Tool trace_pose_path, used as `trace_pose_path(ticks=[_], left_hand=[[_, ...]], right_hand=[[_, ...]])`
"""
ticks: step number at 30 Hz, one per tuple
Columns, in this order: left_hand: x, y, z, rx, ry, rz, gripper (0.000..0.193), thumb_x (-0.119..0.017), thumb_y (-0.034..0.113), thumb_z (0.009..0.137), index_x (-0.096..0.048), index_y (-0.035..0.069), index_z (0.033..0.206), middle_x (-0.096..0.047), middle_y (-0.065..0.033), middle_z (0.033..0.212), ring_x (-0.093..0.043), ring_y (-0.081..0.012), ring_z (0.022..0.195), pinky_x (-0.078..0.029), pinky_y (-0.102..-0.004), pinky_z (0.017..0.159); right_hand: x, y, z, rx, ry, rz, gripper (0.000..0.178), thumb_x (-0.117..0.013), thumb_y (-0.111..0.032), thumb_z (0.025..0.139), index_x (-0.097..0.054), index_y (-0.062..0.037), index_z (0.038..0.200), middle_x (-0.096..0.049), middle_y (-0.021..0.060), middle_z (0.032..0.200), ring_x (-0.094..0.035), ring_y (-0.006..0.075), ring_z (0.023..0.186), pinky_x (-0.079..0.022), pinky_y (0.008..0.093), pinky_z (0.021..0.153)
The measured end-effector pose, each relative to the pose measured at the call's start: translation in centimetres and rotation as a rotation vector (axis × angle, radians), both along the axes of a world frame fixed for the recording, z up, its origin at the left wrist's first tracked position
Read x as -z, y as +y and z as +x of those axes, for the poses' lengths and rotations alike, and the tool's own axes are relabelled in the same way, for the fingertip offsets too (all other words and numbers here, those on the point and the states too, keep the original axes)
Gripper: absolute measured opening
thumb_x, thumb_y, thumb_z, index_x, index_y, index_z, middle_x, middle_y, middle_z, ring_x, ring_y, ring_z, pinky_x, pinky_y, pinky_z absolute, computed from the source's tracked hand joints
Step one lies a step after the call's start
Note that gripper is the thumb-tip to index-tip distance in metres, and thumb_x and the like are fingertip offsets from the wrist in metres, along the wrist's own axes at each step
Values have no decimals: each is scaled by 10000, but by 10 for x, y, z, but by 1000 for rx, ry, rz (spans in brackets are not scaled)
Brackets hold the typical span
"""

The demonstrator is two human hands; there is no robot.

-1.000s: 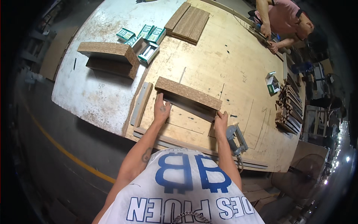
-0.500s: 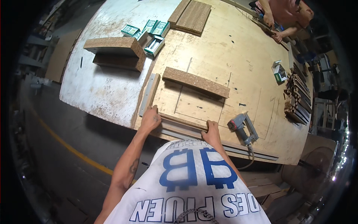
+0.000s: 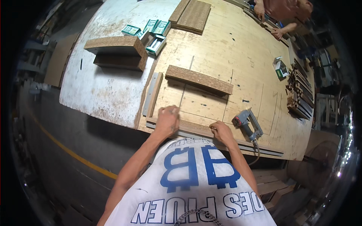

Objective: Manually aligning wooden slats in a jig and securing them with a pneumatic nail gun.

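A long wooden strip (image 3: 196, 128) lies near the front edge of the bench, against a metal rail (image 3: 241, 147). My left hand (image 3: 167, 121) is over its left half, fingers curled toward the far side; their tips are partly hidden. At the strip's right end my right hand (image 3: 221, 132) grips it with bent fingers. A shorter wooden strip (image 3: 155, 96) runs away from me beside a grey metal bar (image 3: 150, 94), beyond my left hand. Farther out, a brown board piece (image 3: 200, 80) stands on pencil lines. To the right of my right hand lies a nail gun (image 3: 247, 122) with a hose.
Boards (image 3: 190, 15) are stacked at the back. Green-and-white boxes (image 3: 156, 45) sit beside a thick board piece (image 3: 113, 45) on the left. An open box (image 3: 279, 69) and a pile of sticks (image 3: 299, 92) occupy the right side. Another person's hands (image 3: 278, 34) work at the far right.
My left hand has shifted right, from the corner of the two strips to over the near strip. The near strip now reaches left across the foot of the short strip. My right hand has moved slightly right.
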State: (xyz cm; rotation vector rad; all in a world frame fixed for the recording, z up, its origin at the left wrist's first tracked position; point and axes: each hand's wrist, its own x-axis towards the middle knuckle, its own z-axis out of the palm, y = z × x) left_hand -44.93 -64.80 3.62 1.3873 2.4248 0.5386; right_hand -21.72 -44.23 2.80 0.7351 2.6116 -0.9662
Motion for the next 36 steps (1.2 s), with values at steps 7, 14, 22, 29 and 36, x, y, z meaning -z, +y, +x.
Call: trace_pose_path(ticks=[7, 14, 22, 29, 36], left_hand=[[16, 16, 46, 327, -105, -64, 414, -564, 369, 989, -655, -10, 1129, -654, -190, 1092, -595, -344, 1098, -414, -484, 1034], [19, -6, 31, 268, -161, 45, 395, -596, 345, 994, -618, -19, 1146, -610, -198, 1111, -559, -378, 1127, -436, -464, 1016], [16, -9, 31, 216, -86, 10, 394, -630, 339, 975, -627, -36, 1093, -611, -197, 1082, -561, -382, 1089, -453, -469, 997], [19, 7, 46, 75, -95, 69, 245, -704, 199, 899, -600, -20, 934, -588, -224, 944, -541, -439, 945, -439, -525, 859], [19, 6, 63, -53, 74, -50, 272, -496, 206, 1058, -653, -10, 1108, -633, -217, 1086, -563, -411, 1054, -410, -504, 958]], right_hand=[[2, -18, 17, 437, -165, 160, 320, -552, -232, 963, -692, 21, 1101, -693, 292, 995, -667, 466, 982, -513, 542, 859], [-4, -25, -12, 601, -381, 153, 436, -544, -297, 978, -616, 106, 1129, -666, 374, 1038, -653, 507, 1035, -509, 554, 917], [3, -25, -35, 597, -242, -22, 423, -523, -292, 976, -665, 103, 925, -680, 363, 982, -660, 517, 984, -512, 552, 883], [63, -23, -23, 249, -38, -138, 308, -562, -208, 849, -742, 41, 836, -670, 342, 929, -675, 459, 885, -549, 561, 816], [-30, 78, 80, 658, 529, -1063, 383, -601, -84, 948, -595, 64, 1301, -735, 194, 999, -757, 219, 913, -582, 325, 729]])
